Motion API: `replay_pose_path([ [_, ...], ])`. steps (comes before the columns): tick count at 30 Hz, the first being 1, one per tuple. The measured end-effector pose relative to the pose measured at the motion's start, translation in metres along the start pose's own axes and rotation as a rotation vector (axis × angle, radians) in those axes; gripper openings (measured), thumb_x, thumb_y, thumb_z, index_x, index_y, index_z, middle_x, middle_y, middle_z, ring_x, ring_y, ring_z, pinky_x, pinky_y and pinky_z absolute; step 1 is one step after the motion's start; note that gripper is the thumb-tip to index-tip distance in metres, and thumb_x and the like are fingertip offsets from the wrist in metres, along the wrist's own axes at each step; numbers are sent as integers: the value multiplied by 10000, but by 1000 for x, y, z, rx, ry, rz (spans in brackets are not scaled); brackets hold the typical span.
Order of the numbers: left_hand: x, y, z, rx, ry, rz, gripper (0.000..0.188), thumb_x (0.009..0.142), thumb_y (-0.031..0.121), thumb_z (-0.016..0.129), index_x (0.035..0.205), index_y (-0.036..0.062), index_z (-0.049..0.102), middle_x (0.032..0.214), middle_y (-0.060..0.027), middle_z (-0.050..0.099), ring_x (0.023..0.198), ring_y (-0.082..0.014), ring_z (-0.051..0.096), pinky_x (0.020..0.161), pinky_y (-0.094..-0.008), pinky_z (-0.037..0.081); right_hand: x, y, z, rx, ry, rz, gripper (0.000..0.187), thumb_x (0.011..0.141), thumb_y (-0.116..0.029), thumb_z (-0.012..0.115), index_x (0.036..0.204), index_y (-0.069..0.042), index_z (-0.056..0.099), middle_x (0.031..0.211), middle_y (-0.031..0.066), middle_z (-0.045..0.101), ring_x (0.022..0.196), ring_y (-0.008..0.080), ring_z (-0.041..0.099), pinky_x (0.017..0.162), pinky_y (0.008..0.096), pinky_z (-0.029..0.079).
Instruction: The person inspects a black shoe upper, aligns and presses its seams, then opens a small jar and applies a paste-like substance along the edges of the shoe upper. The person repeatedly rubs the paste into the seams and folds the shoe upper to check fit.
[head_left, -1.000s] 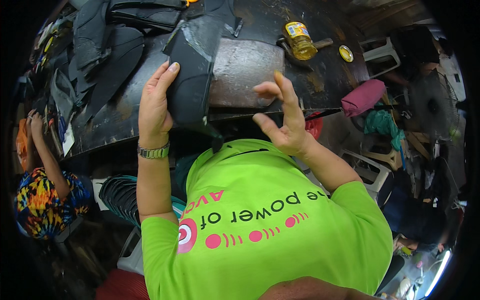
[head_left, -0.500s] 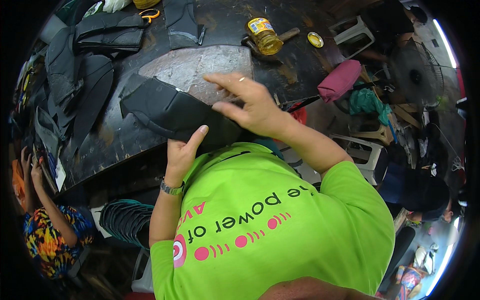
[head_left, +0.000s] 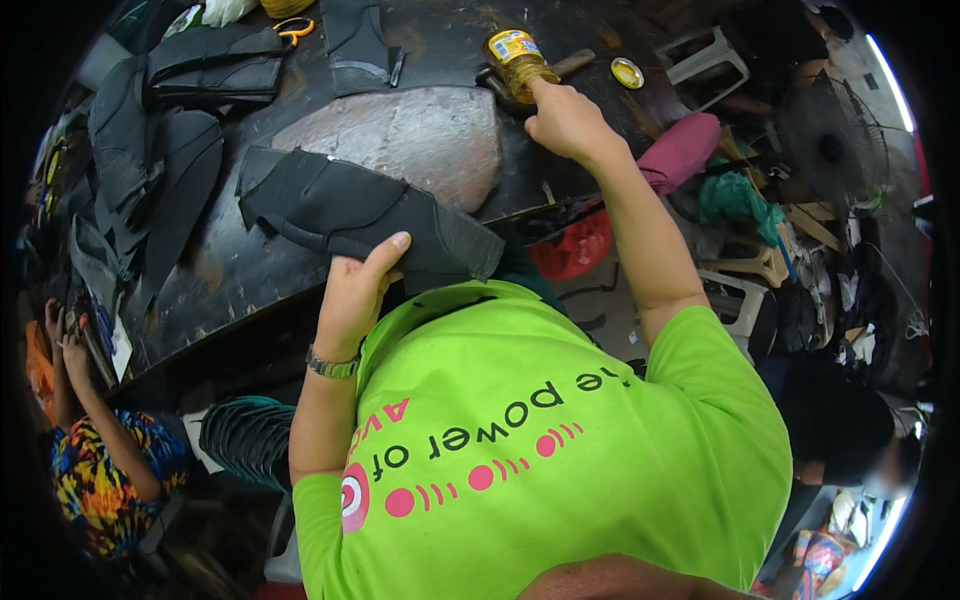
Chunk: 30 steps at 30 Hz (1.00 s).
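A long black stitched piece that looks like a boot upper point(head_left: 345, 205) lies slantwise over the table's front edge. Its near edge is in my left hand point(head_left: 355, 290), closed with the thumb on top and the other fingers hidden underneath. My right hand point(head_left: 575, 120) reaches out to a tilted clear jar point(head_left: 520, 62) of yellowish-brown stuff. The index finger is at the jar's mouth, its tip hidden there; the thumb stands apart and the other fingers are curled. Behind the upper lies a worn grey-brown slab point(head_left: 410, 125) with a rounded outline.
On the dark table point(head_left: 250, 300) are more black cut pieces point(head_left: 185, 170), orange-handled scissors point(head_left: 295, 28), a yellow lid point(head_left: 627, 73) and a wooden handle point(head_left: 572, 64) behind the jar. A pink pouch point(head_left: 680, 150) sits at the right. Another person's arm point(head_left: 110, 420) shows at the left.
My right hand has left the upper and moved away and to the right, to the jar's mouth. My left hand keeps its hold, and more of the upper's right end shows.
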<state>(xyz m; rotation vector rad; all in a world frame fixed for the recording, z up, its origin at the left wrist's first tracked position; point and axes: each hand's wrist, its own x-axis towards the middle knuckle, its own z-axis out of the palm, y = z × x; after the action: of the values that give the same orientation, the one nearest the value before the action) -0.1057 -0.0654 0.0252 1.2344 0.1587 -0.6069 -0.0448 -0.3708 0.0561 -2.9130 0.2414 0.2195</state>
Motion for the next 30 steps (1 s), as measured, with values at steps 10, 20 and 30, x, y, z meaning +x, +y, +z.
replay_pose_path([
  [10, 18, -20, -14, -303, -108, 73, 274, 1031, 235, 585, 966, 2, 712, 962, -76, 751, 724, -77, 675, 528, -190, 417, -36, -11, -10, -111, 192, -100, 336, 851, -101, 577, 1184, -62, 600, 1023, 237, 681, 859, 418, 679, 764, 502, 538],
  [20, 21, -7, 2, -547, -252, 122, 290, 1041, 161, 523, 1179, -72, 628, 1185, -172, 692, 1078, -227, 691, 964, -346, 554, -101, -66, 17, 1114, 128, -480, 336, 964, 32, 533, 1258, -47, 674, 1129, 75, 544, 1042, 180, 545, 944, 261, 425],
  [30, 15, -1, 5, -481, -181, 94, 290, 1041, 155, 521, 1211, -57, 623, 1191, -153, 693, 1089, -216, 684, 972, -334, 545, -97, -74, 40, 1000, 127, -520, 386, 996, 28, 484, 1360, -12, 606, 1215, 78, 554, 1131, 159, 544, 998, 249, 406],
])
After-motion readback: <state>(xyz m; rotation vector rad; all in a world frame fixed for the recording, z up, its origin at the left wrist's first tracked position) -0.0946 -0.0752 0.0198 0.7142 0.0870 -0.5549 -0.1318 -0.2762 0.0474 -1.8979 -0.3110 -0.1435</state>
